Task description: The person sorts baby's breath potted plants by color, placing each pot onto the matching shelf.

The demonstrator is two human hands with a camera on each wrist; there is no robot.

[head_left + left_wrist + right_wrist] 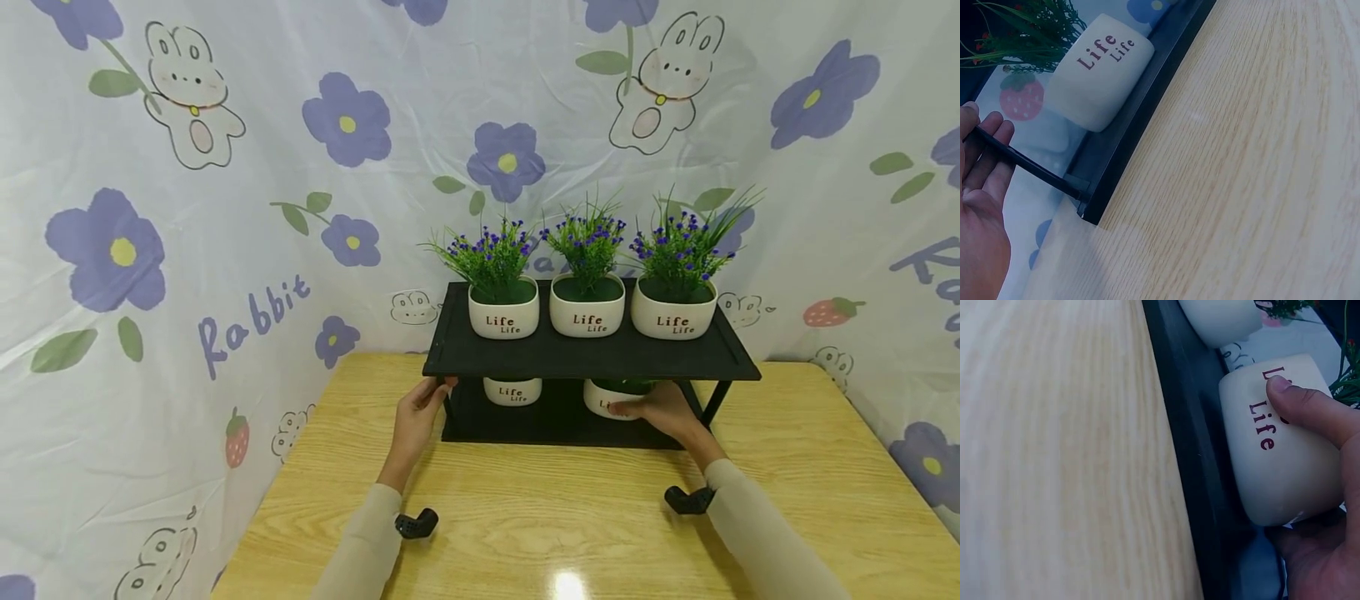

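A black two-tier plant rack [592,360] stands on the wooden table. Its front left post [1029,164] passes between the thumb and fingers of my left hand [416,412], which holds it just under the upper shelf. On the lower shelf, my right hand [662,408] grips a white potted plant [1285,456] marked "Life", the thumb across the lettering and the other fingers partly hidden at its side. Another white pot [513,392] sits to the left on that shelf, a gap between the two. The upper shelf hides most of the lower plants.
Three white pots with purple flowers stand in a row on the upper shelf: left [504,320], middle [587,318] and right [673,320]. A printed cloth [247,192] hangs behind the table. Bare wood [555,508] lies before the rack.
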